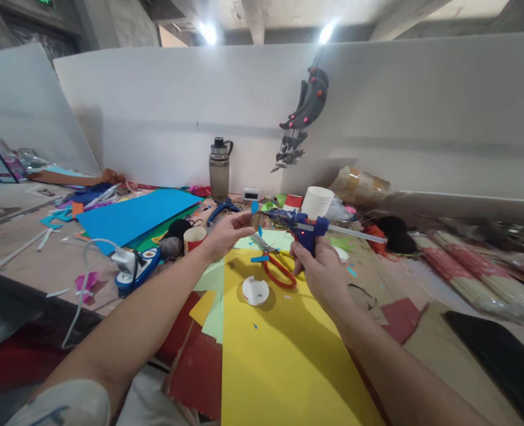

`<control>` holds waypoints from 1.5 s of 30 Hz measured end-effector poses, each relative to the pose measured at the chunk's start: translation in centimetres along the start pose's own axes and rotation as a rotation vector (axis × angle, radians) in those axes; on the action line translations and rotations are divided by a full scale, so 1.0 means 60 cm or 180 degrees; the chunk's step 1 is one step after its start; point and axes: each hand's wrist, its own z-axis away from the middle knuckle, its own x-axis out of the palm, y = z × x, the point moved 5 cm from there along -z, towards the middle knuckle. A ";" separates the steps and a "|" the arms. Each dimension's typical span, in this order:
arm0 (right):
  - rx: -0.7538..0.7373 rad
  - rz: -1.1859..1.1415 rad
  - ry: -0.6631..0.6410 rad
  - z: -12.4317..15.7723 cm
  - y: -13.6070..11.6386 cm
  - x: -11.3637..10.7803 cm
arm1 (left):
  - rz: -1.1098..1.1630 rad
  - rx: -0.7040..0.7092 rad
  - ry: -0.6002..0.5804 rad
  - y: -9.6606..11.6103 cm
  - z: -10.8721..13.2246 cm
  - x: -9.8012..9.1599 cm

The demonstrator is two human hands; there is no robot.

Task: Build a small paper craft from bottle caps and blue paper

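Observation:
My right hand (317,260) is wrapped round the grip of a blue hot glue gun (306,228), whose nozzle points left and from whose back a clear glue stick (357,234) sticks out. In front of the nozzle, my left hand (230,234) pinches a small brownish piece with blue paper bits (255,207) above and below the fingertips; its exact shape is unclear. Red-handled scissors (280,277) lie under the hands on a yellow sheet (280,355). Nearer to me on that sheet rests a cut white paper cup piece (255,291).
A bottle (219,171) stands against the white partition (155,106). Stacked white cups (317,202) are behind the glue gun. On the left lie a blue sheet (142,213) and a power strip (140,275) with a plugged-in white cable. A black flat object (492,355) lies at right.

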 end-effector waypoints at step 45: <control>0.1090 -0.0607 0.0056 -0.051 0.107 0.006 | 0.0597 -0.0469 0.0324 0.001 -0.005 -0.006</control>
